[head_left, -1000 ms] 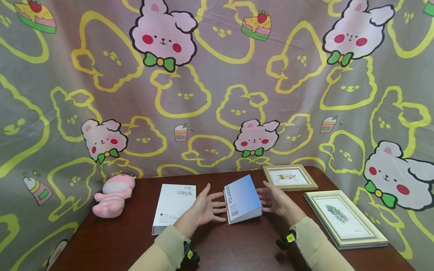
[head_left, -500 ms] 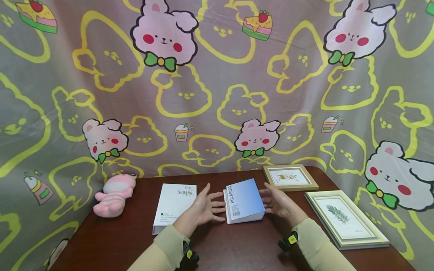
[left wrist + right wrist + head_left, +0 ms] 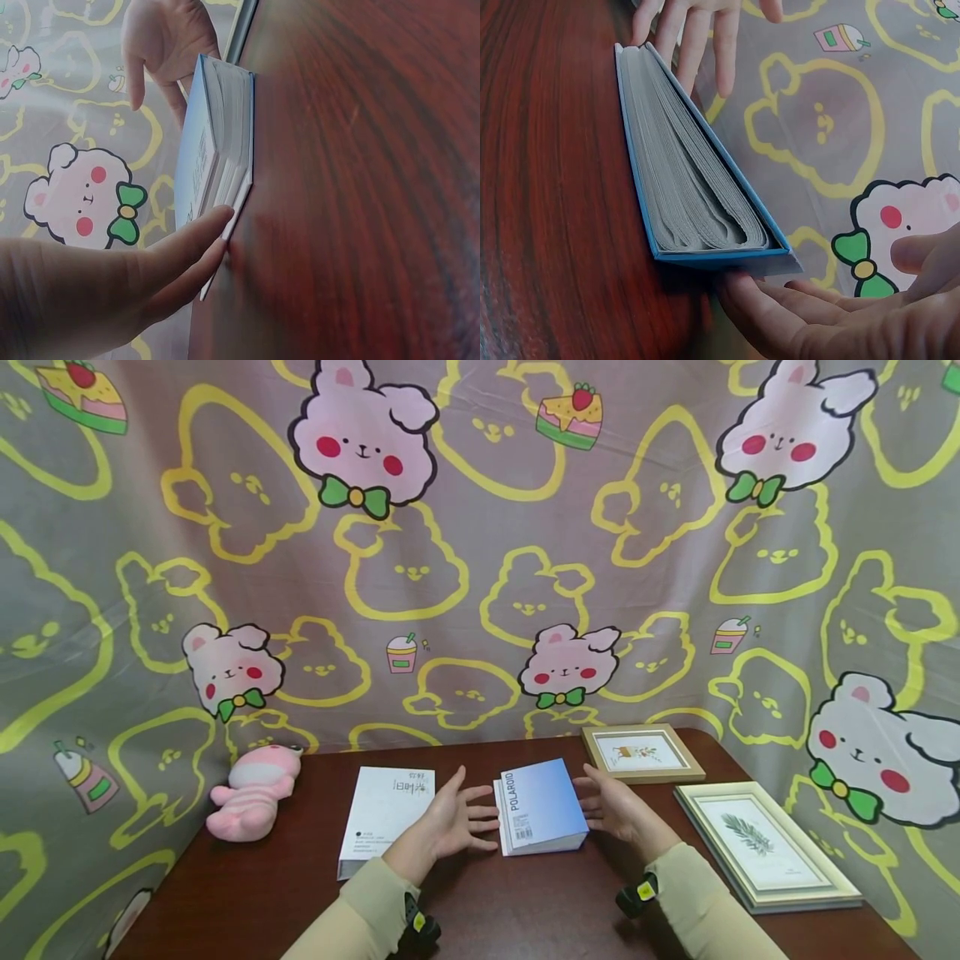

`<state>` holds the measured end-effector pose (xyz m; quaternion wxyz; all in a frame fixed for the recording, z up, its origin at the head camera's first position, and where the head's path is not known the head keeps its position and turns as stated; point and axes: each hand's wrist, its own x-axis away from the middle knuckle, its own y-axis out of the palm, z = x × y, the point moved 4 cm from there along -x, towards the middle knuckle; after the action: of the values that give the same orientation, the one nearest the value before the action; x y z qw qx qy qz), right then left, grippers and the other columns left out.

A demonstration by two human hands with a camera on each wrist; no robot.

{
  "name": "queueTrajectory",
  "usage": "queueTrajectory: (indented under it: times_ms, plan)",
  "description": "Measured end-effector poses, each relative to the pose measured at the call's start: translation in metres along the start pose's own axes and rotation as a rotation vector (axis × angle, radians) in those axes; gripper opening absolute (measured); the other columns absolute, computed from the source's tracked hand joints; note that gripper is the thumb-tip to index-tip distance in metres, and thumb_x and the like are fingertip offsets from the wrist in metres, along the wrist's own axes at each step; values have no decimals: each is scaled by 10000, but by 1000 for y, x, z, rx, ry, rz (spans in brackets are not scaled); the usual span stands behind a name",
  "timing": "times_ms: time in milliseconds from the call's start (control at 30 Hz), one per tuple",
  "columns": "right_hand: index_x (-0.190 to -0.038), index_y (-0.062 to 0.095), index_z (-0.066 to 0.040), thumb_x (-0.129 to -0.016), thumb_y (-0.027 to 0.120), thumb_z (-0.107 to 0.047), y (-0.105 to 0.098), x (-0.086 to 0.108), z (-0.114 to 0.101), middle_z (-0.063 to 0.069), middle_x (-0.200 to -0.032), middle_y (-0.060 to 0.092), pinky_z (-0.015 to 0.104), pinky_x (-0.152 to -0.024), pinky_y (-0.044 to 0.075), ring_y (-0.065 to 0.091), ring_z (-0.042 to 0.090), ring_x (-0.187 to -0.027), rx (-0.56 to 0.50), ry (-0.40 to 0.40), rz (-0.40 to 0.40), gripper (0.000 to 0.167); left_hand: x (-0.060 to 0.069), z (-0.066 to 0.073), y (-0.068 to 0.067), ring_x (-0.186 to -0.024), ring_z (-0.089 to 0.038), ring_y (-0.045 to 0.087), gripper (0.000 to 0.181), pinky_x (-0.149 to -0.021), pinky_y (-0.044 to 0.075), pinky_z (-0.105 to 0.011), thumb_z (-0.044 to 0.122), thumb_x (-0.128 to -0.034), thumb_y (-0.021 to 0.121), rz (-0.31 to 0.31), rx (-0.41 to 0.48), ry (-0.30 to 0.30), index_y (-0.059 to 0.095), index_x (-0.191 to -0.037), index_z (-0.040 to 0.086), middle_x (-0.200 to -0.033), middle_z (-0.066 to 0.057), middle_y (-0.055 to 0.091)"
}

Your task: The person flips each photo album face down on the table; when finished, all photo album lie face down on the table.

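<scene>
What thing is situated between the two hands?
The blue book lies between the left hand and right hand; the head and both wrist views show it.

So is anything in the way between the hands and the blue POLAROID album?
No, nothing visible: the left hand and the right hand are at opposite sides of the blue POLAROID album.
</scene>
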<state>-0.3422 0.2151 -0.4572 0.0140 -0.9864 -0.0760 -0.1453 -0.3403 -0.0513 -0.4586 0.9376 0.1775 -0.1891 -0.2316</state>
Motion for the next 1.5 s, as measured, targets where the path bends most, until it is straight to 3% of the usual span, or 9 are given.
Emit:
queueTrajectory:
  times_ms: [167,267,333,433,533,700,833,1000,1500]
  plan:
    - [-1520,315,104,-1098,298,-492,1,0,-2,458,-1389,435,579,-1027,431,510,499,-1275,18,-2,3,730,0,0,1,-1410,-580,280,878,-1037,315,-738,656,-1049,233,19,-18,0,191,-1593,-33,-1529,-440,243]
    - [-1498,331,123,-1099,348,-444,0,-2,-3,446,-1341,484,572,-992,469,565,481,-1212,107,-17,27,694,0,0,1,-1364,-541,384,801,-1026,381,-680,573,-1067,338,69,-116,27,251,-1573,-42,-1507,-414,323]
    - [-1469,360,144,-1094,393,-388,1,-4,-5,402,-1271,552,530,-922,521,627,426,-1099,213,-46,56,651,1,2,2,-1314,-493,466,727,-1010,431,-625,490,-1071,417,106,-288,79,319,-1545,-52,-1476,-368,405]
    - [-1396,468,146,-1072,476,-295,2,-6,-9,303,-1174,628,471,-819,547,659,344,-965,459,-135,152,548,2,6,6,-1243,-411,559,584,-985,471,-565,347,-1051,530,148,-751,227,456,-1474,-49,-1392,-279,544]
    - [-1336,567,107,-1034,549,-231,8,-5,-17,275,-1208,644,516,-862,524,652,392,-1034,730,-254,272,454,4,10,10,-1207,-356,604,488,-979,480,-540,279,-1023,600,201,-1193,381,556,-1405,-23,-1312,-198,632]
    - [-1288,655,26,-969,652,-241,31,-2,-33,245,-1279,646,585,-957,471,600,445,-1178,1072,-410,419,416,11,16,11,-1261,-358,574,477,-1031,450,-529,284,-996,645,262,-1486,460,595,-1378,4,-1332,-166,639]
    - [-1274,683,-30,-937,707,-261,61,0,-46,226,-1315,630,602,-980,456,567,455,-1222,1195,-501,413,409,23,28,8,-1320,-383,520,556,-1075,410,-526,305,-992,651,285,-1526,489,539,-1431,-16,-1405,-196,583]
    - [-1341,657,-75,-932,732,-283,100,-1,-57,226,-1383,590,604,-1007,446,524,437,-1293,1220,-543,318,465,42,50,-5,-1370,-406,463,636,-1095,382,-554,307,-1000,649,326,-1452,491,451,-1494,-41,-1476,-234,505]
    - [-1426,597,-90,-961,702,-284,189,-1,-61,220,-1443,545,549,-1045,442,499,405,-1340,1123,-588,83,515,98,84,-101,-1424,-510,320,758,-1123,296,-618,282,-1016,613,518,-1357,299,255,-1540,-134,-1542,-367,331]
